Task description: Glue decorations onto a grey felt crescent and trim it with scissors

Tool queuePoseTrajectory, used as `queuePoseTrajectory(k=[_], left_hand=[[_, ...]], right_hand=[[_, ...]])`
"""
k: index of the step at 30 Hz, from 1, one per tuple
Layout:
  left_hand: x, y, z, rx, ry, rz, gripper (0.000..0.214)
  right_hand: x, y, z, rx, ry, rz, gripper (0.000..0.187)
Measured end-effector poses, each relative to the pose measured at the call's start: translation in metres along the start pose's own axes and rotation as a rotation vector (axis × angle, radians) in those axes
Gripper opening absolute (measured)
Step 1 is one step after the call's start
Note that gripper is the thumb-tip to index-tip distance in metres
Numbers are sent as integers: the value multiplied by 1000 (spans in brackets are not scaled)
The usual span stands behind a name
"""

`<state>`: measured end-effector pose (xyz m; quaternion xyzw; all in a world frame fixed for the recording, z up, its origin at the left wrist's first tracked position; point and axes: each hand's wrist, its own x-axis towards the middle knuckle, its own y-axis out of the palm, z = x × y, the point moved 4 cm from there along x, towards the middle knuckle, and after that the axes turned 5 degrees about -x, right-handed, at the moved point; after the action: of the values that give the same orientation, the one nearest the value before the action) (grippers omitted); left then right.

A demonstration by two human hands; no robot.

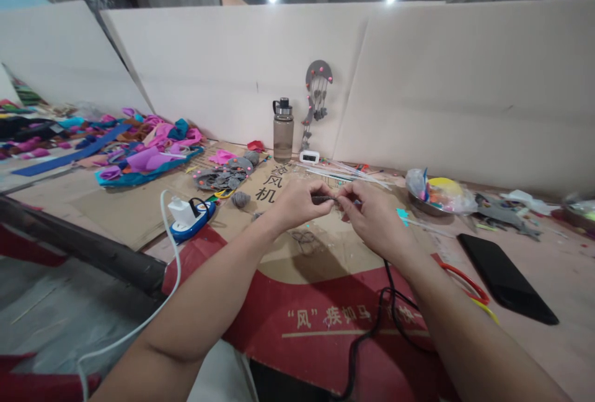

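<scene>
dark grey piece [321, 199]: it is small and thin, and it is between the two hands, in front of the person, above the cardboard sheet [279, 259]; its exact kind i cannot tell.
cloth scraps [158, 135]: pink, purple and blue ones, lying in a heap on the left part of the bench [567, 272].
power strip [198, 226]: blue, with a white plug [183, 211] on it.
grey felt pieces [225, 174]: they bear pink dots and lie behind a grey ball [240, 199].
bottle [283, 139]: upright, near the white board [195, 67].
left hand [300, 204]: its fingers are closed on the dark grey piece.
moon ornament [318, 72]: grey, against the board.
right hand [367, 207]: its fingertips pinch the right end of the dark grey piece.
bowl [430, 207]: it holds plastic bags.
phone [504, 278]: black, lying flat.
</scene>
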<state>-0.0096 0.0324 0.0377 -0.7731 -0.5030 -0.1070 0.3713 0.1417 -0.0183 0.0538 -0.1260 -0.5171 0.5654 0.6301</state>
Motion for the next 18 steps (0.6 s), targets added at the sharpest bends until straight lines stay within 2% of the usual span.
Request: queuePoseTrajectory(k=[3, 8, 12, 16, 18], left_hand=[[-2, 2, -3, -75, -46, -31, 10], [-6, 7, -5, -342, -221, 0, 22], [-6, 8, -11, -475, -236, 13, 19], [-5, 11, -8, -661, -275, 20, 24], [-4, 13, -5, -742, -306, 18, 26]], right_hand=[[-1, 3, -3, 106, 39, 4, 12], [-5, 8, -5, 299, 41, -35, 17], [-10, 4, 0, 151, -62, -185, 15], [-17, -1, 9, -61, -283, -355, 14], [-21, -1, 10, -119, -386, -382, 21]])
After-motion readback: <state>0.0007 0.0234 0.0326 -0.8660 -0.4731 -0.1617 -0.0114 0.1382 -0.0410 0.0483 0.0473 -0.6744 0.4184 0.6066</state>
